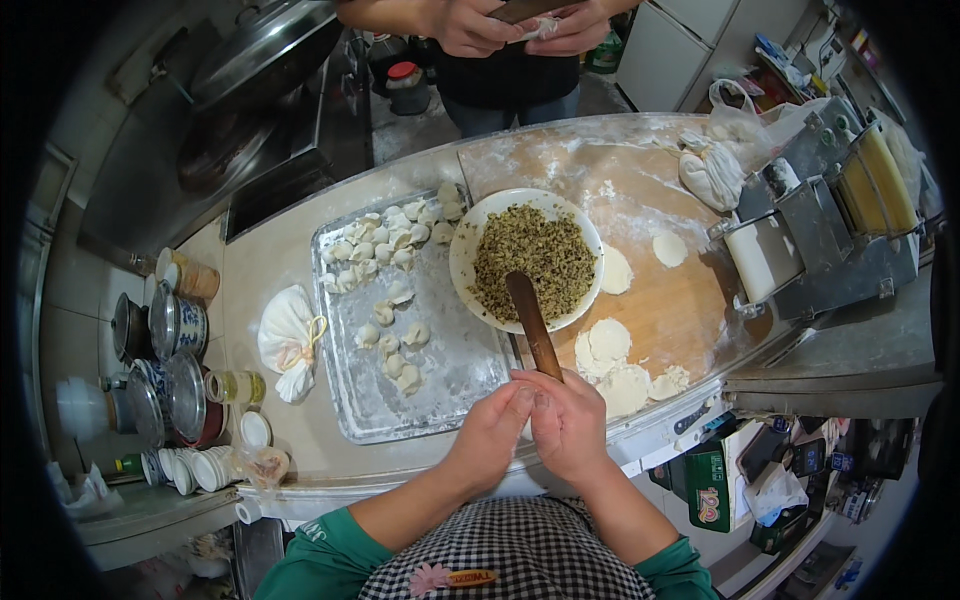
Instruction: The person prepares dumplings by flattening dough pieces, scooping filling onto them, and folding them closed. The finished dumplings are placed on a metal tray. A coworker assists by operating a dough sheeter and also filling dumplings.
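Observation:
My left hand (493,429) and my right hand (568,424) are pressed together over the counter's near edge, thumbs side by side. A small bit of pale dough shows under them; most of what they pinch is hidden. Just beyond, a dark wooden spatula (534,326) leans from a white bowl (463,279) of chopped greenish-brown filling (525,251); its handle end is behind my fingers. To the left, a floured metal tray (457,375) bears many folded dumplings (381,251). Round dough wrappers (624,388) lie on the wooden board (660,307) to the right.
A tied white cloth bag (289,337) lies left of the tray, near lidded pots and jars (187,326). Another cloth bag (711,176) and a metal dough-roller machine (802,240) stand at the right. Across the counter a person's hands (517,30) hold a spatula-like tool and some dough.

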The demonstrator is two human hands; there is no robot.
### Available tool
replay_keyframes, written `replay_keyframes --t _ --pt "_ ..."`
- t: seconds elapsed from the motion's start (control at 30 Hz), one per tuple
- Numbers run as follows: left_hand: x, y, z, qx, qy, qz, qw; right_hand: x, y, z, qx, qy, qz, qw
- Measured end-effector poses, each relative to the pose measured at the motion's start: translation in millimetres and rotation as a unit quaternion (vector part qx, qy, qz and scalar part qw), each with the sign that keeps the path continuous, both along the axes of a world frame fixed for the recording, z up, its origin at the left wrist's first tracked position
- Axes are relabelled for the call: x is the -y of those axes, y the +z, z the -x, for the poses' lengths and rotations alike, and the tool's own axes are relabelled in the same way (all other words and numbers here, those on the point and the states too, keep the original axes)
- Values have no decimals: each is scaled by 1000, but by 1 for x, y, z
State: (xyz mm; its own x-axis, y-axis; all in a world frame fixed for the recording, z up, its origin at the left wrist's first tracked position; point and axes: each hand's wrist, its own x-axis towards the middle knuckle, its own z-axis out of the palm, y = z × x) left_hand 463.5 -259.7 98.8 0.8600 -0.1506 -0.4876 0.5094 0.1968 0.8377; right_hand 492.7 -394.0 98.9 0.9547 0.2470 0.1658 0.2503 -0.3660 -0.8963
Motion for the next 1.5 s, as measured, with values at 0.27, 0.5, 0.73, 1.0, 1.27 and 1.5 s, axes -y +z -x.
replay_keyframes --t 0.27,0.5,0.73,1.0,1.27,1.5 --pt "17 1 19 183 38 -63 980 -1 -6 -2 127 -9 -45 991" --pt "8 -7 -14 10 210 274 939 4 -2 1 18 -65 -20 998" --pt "-5 -11 -17 -35 78 236 968 14 -7 8 -69 -88 -91 990" --pt "-23 -8 3 219 -91 -245 940 36 6 14 -296 -6 -141 945" --pt "-29 4 21 132 -124 -159 971 42 9 43 -279 8 -77 957" --pt "-38 -5 52 64 -128 -104 984 36 4 60 -106 85 52 989"
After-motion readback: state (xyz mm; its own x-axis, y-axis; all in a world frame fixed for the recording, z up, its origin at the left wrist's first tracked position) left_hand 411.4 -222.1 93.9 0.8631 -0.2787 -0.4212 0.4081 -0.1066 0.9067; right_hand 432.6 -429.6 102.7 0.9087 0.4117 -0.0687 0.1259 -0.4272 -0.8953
